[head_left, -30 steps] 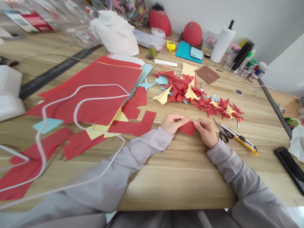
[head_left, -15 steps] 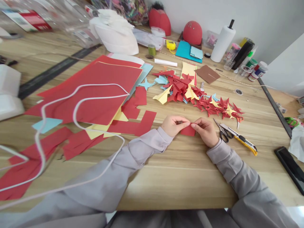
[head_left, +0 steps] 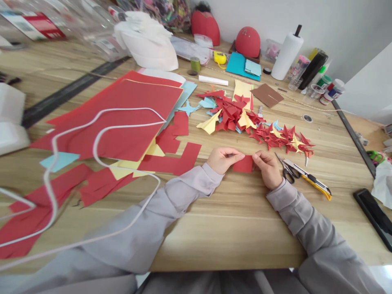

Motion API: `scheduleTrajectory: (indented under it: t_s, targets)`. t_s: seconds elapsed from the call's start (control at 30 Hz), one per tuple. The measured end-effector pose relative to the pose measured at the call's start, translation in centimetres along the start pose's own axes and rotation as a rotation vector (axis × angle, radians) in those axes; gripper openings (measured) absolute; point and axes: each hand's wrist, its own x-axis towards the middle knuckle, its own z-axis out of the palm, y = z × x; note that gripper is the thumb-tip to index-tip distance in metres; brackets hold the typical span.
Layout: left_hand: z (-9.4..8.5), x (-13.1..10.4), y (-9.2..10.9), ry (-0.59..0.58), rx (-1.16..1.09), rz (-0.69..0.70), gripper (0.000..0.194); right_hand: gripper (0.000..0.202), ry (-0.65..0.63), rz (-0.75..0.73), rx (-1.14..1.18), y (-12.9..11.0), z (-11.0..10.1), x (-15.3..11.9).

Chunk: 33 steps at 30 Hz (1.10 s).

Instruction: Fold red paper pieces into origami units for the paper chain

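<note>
A small red paper square (head_left: pixel 243 164) is held up just above the wooden table, between my two hands. My left hand (head_left: pixel 223 160) pinches its left edge between thumb and fingers. At the right edge, my right hand (head_left: pixel 267 168) grips the top corner the same way. Beyond my hands lies a pile of folded red, yellow and blue paper stars (head_left: pixel 232 114), running off to the right. Black-handled scissors (head_left: pixel 288 171) and a yellow utility knife (head_left: pixel 315 183) rest to the right of my right hand.
Large red paper sheets (head_left: pixel 122 122) and cut red strips (head_left: pixel 186 159) cover the left side, with a white cable (head_left: pixel 101 126) looping over them. A black phone (head_left: pixel 373 216) lies at the right. Bottles (head_left: pixel 288 55), red domes and a yellow tape measure (head_left: pixel 219 58) stand along the back.
My right hand has shifted slightly right, from the top middle of the red paper square to its right corner. More of the square shows now. My left hand has barely moved.
</note>
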Motion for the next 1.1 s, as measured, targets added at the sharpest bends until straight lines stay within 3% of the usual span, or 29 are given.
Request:
scheduleTrajectory:
  t_s: [0.17, 0.27, 0.37, 0.53, 0.93, 1.1]
  targets:
    - [-0.1, 0.45, -0.27, 0.158, -0.053, -0.036, 0.03, 0.027, -0.081, 0.013, -0.069, 0.05, 0.3, 0.01]
    - [-0.03, 0.56, -0.46, 0.184, -0.091, -0.091, 0.035, 0.027, -0.051, 0.039, -0.066, 0.13, 0.41, 0.05]
    - [0.15, 0.41, -0.35, 0.156, -0.106, -0.108, 0.036, 0.026, -0.023, 0.054, -0.054, 0.12, 0.33, 0.12]
    - [0.48, 0.05, -0.08, 0.01, -0.139, -0.104, 0.039, 0.028, -0.017, 0.029, -0.072, 0.17, 0.12, 0.17]
    - [0.19, 0.17, -0.03, 0.025, -0.239, -0.184, 0.037, 0.029, -0.027, 0.049, -0.084, -0.2, 0.37, -0.07]
    - [0.18, 0.09, 0.24, 0.023, -0.265, -0.188, 0.05, 0.031, -0.003, 0.032, -0.064, -0.04, 0.19, -0.01]
